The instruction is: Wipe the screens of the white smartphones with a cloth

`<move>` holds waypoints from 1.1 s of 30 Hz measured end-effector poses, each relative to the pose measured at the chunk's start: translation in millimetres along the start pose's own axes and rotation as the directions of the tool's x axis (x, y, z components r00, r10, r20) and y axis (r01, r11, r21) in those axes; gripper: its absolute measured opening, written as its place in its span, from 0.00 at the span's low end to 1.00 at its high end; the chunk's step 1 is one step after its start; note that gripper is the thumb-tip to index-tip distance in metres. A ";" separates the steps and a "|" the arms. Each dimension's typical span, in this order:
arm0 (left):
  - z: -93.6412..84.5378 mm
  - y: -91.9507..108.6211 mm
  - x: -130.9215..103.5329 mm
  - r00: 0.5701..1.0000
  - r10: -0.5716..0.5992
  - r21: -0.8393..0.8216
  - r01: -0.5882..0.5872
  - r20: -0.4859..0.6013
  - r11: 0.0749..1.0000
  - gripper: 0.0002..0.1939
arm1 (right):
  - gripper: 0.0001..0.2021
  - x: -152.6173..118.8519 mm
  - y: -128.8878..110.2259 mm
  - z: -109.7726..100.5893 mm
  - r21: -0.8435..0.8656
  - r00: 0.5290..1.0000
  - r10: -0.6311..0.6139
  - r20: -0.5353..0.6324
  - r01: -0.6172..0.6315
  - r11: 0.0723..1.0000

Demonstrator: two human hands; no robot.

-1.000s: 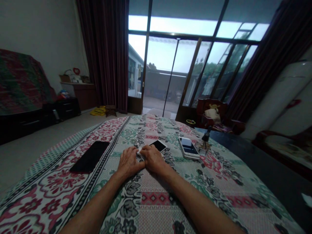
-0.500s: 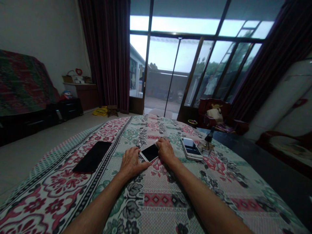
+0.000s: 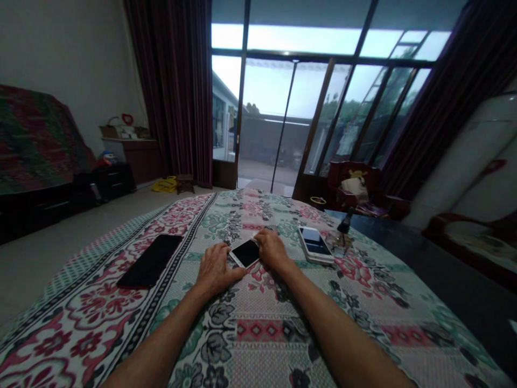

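Note:
A white-framed phone (image 3: 245,253) with a dark screen lies face up on the patterned tablecloth, between my hands. My left hand (image 3: 216,269) grips its left end, the thumb along the near edge. Around its right end my right hand (image 3: 271,249) is closed, the fingers curled over the far corner and hiding it. To the left rests a larger black phone (image 3: 151,261), face up. On the right, a white phone (image 3: 315,243) lies on top of another pale device, touched by neither hand.
Beyond the stacked phones stands a small glass object with a black top (image 3: 344,225) on the tablecloth (image 3: 274,328). A dark surface (image 3: 404,237) adjoins the right side. Farther back are a wooden chair (image 3: 351,183), a small stool (image 3: 185,184) and a yellow bag (image 3: 165,184).
The view has shifted slightly. My right hand covers a little more of the phone's right end; the other phones lie as before.

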State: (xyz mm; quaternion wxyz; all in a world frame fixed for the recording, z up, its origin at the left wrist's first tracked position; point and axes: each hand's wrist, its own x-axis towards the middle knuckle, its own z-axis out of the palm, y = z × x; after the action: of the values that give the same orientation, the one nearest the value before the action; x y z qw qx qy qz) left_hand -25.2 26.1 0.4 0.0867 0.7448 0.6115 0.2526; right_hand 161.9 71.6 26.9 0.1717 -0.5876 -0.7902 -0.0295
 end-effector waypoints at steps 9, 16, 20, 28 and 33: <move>-2.0 1.7 -1.5 1.000 0.008 0.008 -0.007 -0.014 1.000 0.34 | 0.17 -2.0 12.8 -1.1 -0.075 0.995 0.091 -0.039 -0.094 0.993; 3.4 -3.5 0.1 0.999 0.033 0.008 -0.032 -0.038 0.999 0.32 | 0.14 -30.1 -24.5 -0.6 -0.036 1.000 0.024 -0.017 -0.025 0.999; 4.3 -4.7 0.2 0.999 0.028 0.024 -0.028 -0.024 0.999 0.32 | 0.12 -49.0 -44.5 -2.5 -0.007 1.000 0.000 -0.013 0.000 1.000; 2.6 -2.0 -2.8 0.999 0.042 0.034 -0.041 -0.013 0.999 0.33 | 0.12 -68.7 -54.6 -2.7 0.039 0.999 0.003 -0.036 -0.001 0.999; 5.0 -2.7 -2.7 0.997 0.065 0.046 -0.063 -0.039 0.997 0.32 | 0.13 -49.3 -22.8 -3.0 0.008 0.995 0.089 -0.051 -0.089 0.996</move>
State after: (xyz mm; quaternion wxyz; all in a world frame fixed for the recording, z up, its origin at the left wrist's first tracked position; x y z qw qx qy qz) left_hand -25.5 25.0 -5.8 0.0494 0.7605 0.5946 0.2563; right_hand 153.5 18.6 18.2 0.1950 -0.6208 -0.7585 -0.0346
